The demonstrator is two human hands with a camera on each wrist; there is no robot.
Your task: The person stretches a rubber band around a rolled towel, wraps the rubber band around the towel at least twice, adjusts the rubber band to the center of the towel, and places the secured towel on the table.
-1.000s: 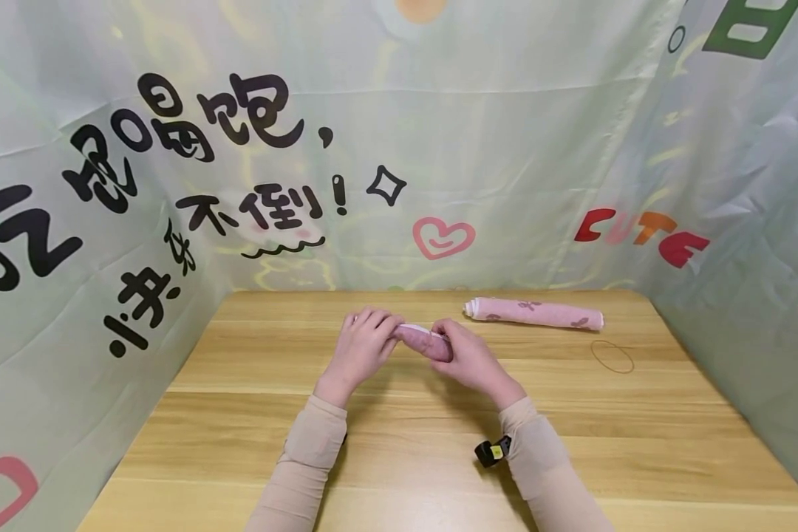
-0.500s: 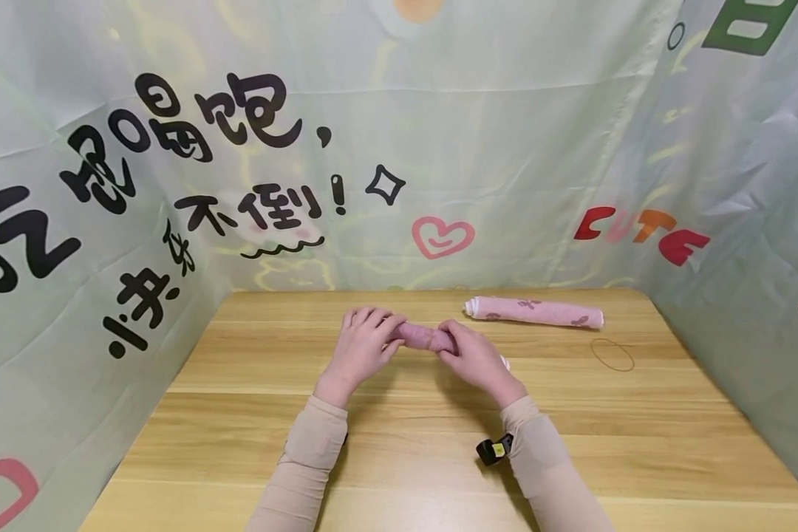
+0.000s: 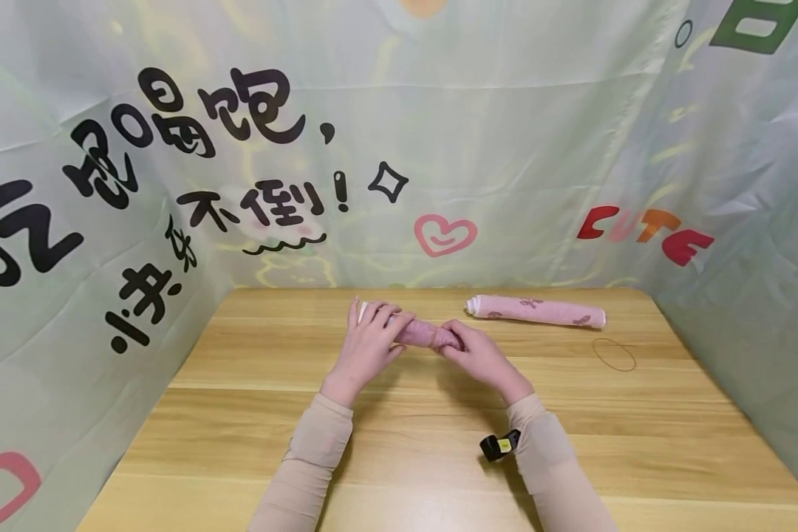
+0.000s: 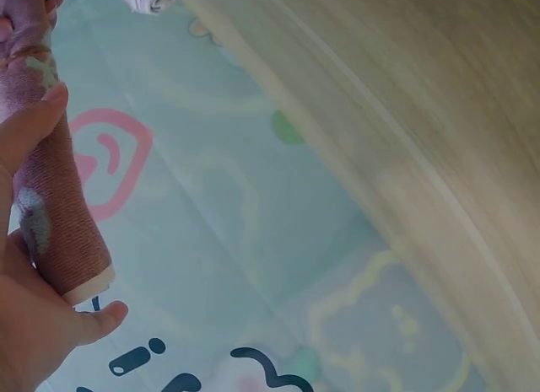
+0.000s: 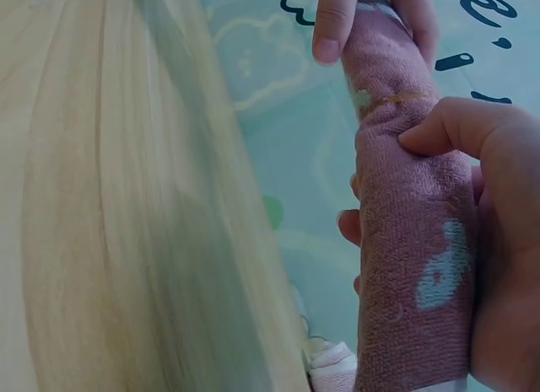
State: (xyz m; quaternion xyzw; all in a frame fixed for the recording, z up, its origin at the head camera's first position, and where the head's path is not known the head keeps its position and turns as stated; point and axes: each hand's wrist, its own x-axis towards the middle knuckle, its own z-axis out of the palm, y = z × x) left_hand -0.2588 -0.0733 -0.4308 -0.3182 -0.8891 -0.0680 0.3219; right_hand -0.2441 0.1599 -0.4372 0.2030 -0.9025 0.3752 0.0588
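Basically, left hand [image 3: 366, 351] and right hand [image 3: 484, 360] both grip the rolled mauve terry towel [image 3: 415, 333] at mid-frame, either side of its thin brown elastic band [image 5: 400, 99], likely keeping the roll tight

the left grip [image 4: 38, 329] holds a pale-patched mauve cloth roll [image 4: 66, 211].

Rolled, banded mauve towel [image 5: 401, 240]

A patterned pink roll [image 3: 539, 311] lies near a thin loop [image 3: 604, 361].
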